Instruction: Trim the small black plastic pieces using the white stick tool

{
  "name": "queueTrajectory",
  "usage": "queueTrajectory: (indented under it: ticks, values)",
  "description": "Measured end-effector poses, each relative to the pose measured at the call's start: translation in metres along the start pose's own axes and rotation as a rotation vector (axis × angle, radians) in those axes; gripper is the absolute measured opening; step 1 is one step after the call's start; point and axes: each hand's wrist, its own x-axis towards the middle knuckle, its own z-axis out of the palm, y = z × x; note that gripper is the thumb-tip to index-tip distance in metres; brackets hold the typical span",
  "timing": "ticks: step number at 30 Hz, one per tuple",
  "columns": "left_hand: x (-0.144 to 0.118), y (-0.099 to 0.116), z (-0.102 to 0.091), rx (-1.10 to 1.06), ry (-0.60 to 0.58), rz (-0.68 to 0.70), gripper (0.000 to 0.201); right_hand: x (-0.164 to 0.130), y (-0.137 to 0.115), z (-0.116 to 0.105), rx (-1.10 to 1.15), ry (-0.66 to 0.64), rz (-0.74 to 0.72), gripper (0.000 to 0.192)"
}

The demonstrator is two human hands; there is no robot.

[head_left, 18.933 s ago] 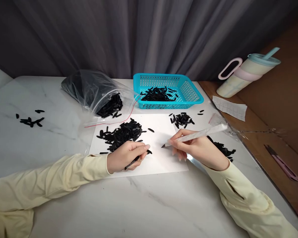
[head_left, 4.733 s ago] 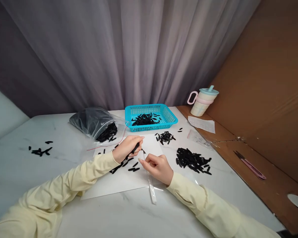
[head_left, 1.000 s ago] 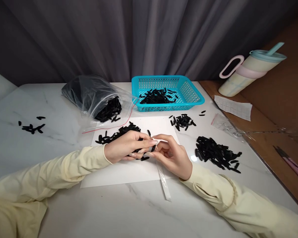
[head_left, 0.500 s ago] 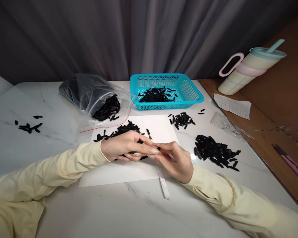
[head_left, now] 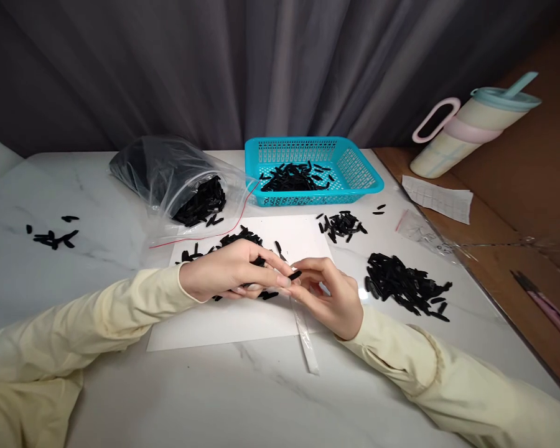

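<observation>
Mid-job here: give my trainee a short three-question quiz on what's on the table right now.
1. True or false: the basket holds black pieces.
2. Which lies nearest the right hand?
A. the bag
B. the pile of black pieces on the bare table
C. the cup
3. Fill in: the left hand and right hand meet over a sheet of white ____.

Key
1. True: a heap of them lies inside.
2. B: it lies just right of that hand.
3. Paper. A black piece is pinched where the fingertips meet, and a white strip runs from under the right hand toward the person.
</observation>
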Motion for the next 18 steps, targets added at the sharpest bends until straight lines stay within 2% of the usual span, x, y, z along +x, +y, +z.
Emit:
queueTrajectory:
  ticks: [4,8,12,18]
  values:
    - [-0.006,0.002,0.004,0.317,0.162,0.128,0.025,0.001,-0.001,-0.003,0.082,-0.06,0.085,0.015]
    - [-0.007,-0.001,0.008,0.544,0.241,0.25,0.023,0.003,-0.003,-0.007,0.083,-0.169,0.117,0.021]
    - [-0.007,-0.002,0.012,0.625,0.267,0.267,0.024,0.003,-0.002,-0.007,0.073,-0.232,0.085,0.026]
    - [-0.01,0.002,0.01,0.594,0.254,0.23,0.026,0.002,-0.001,-0.006,0.073,-0.183,0.027,0.025]
